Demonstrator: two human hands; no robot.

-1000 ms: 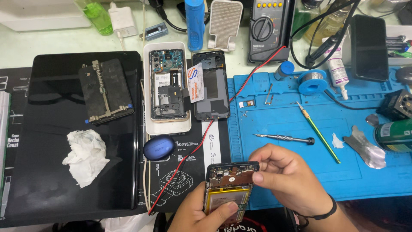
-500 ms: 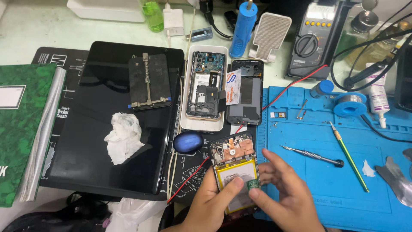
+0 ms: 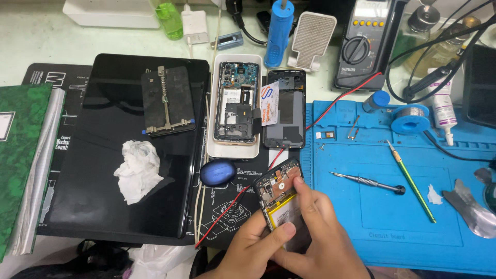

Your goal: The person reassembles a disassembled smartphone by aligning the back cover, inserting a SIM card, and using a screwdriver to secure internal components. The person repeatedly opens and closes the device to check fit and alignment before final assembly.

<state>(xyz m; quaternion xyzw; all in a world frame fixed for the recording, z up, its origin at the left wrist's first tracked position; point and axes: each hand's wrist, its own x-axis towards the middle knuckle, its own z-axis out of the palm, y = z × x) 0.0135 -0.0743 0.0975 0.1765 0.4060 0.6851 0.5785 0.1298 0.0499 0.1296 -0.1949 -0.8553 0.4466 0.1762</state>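
A: Biggest first. What's on the surface?

B: Black laptop-like slab left of centre, closed and flat. A metal board-holder jig sits on its upper part, a crumpled white tissue lower down. Green notebook at the far left edge.

A: Right side?

B: Blue repair mat. On it: a solder spool, a dark screwdriver lying flat, and a green-handled tool at a slant just right of it. A grey multimeter stands behind the mat, its red lead running down across the middle.

A: Centre?

B: White tray with an opened phone in it, insides up. Second opened phone just beside the tray on the right. Blue oval case below the tray.

A: Hands?

B: Both at bottom centre, on a third open phone, tilted, circuit board at top, yellow-edged battery below. It's lifted off the surface, near the mat's left edge. Left hand is closed round the phone's lower left side, thumb across the battery. Right hand grips the right side, fingers pressed on the board area.

A: Either hand loose?

B: No, both clamped on that phone.
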